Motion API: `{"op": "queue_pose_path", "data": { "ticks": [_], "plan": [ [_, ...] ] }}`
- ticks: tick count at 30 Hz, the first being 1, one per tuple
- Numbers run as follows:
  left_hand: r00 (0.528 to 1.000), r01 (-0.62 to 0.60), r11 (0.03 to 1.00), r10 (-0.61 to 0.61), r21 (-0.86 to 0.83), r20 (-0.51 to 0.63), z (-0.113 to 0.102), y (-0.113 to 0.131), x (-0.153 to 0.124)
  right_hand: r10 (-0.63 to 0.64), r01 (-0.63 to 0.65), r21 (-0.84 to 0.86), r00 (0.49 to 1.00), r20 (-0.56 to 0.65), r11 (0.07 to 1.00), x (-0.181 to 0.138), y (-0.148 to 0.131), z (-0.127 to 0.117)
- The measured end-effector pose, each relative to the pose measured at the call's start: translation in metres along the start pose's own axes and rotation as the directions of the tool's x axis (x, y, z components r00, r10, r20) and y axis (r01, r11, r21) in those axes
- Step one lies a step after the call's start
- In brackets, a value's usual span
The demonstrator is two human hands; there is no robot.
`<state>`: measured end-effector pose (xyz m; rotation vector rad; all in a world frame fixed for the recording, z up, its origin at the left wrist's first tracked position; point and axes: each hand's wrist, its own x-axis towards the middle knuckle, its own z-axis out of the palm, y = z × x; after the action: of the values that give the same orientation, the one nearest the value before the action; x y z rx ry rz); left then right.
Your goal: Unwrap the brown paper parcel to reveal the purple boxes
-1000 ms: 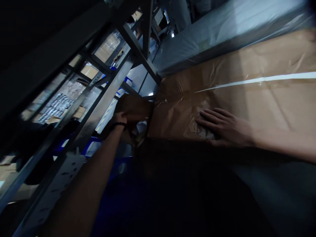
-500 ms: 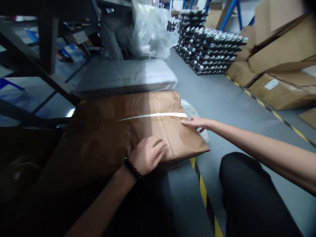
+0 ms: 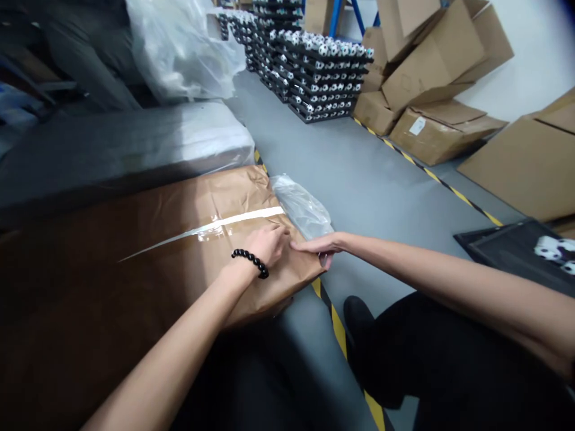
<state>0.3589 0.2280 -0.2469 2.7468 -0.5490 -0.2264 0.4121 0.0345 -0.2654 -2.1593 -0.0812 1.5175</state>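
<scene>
A long flat package wrapped in brown paper [image 3: 148, 239] lies on the grey floor, sealed with a strip of clear tape [image 3: 215, 224]. My left hand [image 3: 268, 244], with a black bead bracelet on the wrist, rests on the package's right end. My right hand [image 3: 320, 245] grips the same end's edge, its fingertips touching my left hand. A crumpled clear plastic bag [image 3: 300, 206] pokes out from the package end just above my hands. Whether my left hand pinches the paper is unclear.
A grey plastic-wrapped flat package [image 3: 117, 143] lies behind the brown one. Stacked black trays of small parts [image 3: 309, 78] and cardboard boxes [image 3: 431, 90] stand at the back right. A black tray [image 3: 521, 251] sits at right. Yellow-black floor tape [image 3: 341, 335] runs past my knee.
The view has swung from the dark shelving to the package's right end. Both hands have moved to that end and come together at its edge.
</scene>
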Motion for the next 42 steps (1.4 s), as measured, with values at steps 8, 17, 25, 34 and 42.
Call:
{"op": "queue_pose_path", "data": {
  "ticks": [8,17,25,34,42],
  "plan": [
    [0.899,-0.328,0.945,0.310,0.006,0.308,0.025,0.003,0.069,-0.217,0.184,-0.141,0.936,-0.276,0.973,-0.003,0.016,0.006],
    [0.873,-0.404,0.914,0.380,0.019,0.306,0.030,-0.006,0.091,-0.399,0.473,-0.058,0.664,-0.633,0.879,0.013,0.042,0.037],
    [0.928,-0.296,0.955,0.294,-0.026,0.229,0.037,-0.009,0.100,-0.207,0.588,0.119,0.456,-0.866,0.800,0.025,0.049,0.078],
    [0.833,-0.505,0.861,0.503,-0.056,0.231,0.018,0.006,0.060,0.179,0.560,0.316,0.287,-0.941,0.766,0.023,0.066,0.126],
    [0.750,-0.608,0.794,0.579,-0.013,0.318,0.006,0.026,0.058,-0.403,0.661,-0.155,0.240,-0.883,0.734,0.003,0.050,0.074]
  ]
}}
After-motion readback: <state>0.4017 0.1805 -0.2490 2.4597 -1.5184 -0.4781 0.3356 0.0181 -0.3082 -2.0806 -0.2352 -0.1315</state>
